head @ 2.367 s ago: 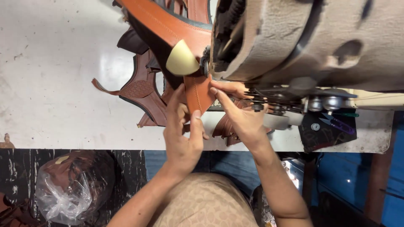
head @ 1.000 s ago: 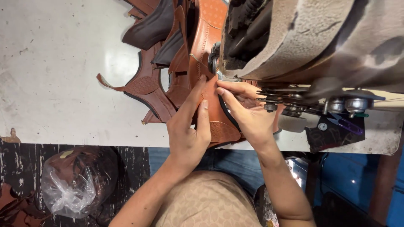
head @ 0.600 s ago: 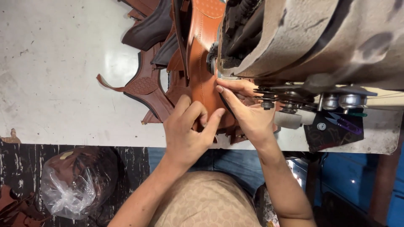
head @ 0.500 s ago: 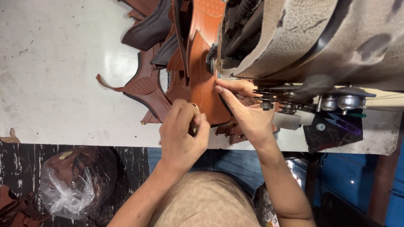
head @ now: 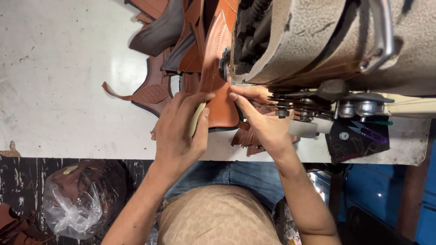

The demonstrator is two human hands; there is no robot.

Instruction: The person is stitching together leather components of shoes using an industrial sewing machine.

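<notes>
A tan leather shoe upper [head: 221, 97] is held flat on the white desk [head: 59, 81], directly in front of the sewing machine head [head: 327, 41]. The left hand [head: 179, 134] is laid on the piece's near left edge, its fingers [head: 200, 97] curled and grasping the leather together with a pale cream lining [head: 196, 119]. The right hand [head: 263, 120] is pressed on the right side of the piece, beside the machine's needle area, with the fingers extended and resting on the leather rather than closed around it. A pile of brown leather pieces [head: 159, 59] is seen left of the machine. Purple thread snips [head: 370, 131] lie right of the machine. A plastic bag [head: 77, 199] is seen below the desk edge.
</notes>
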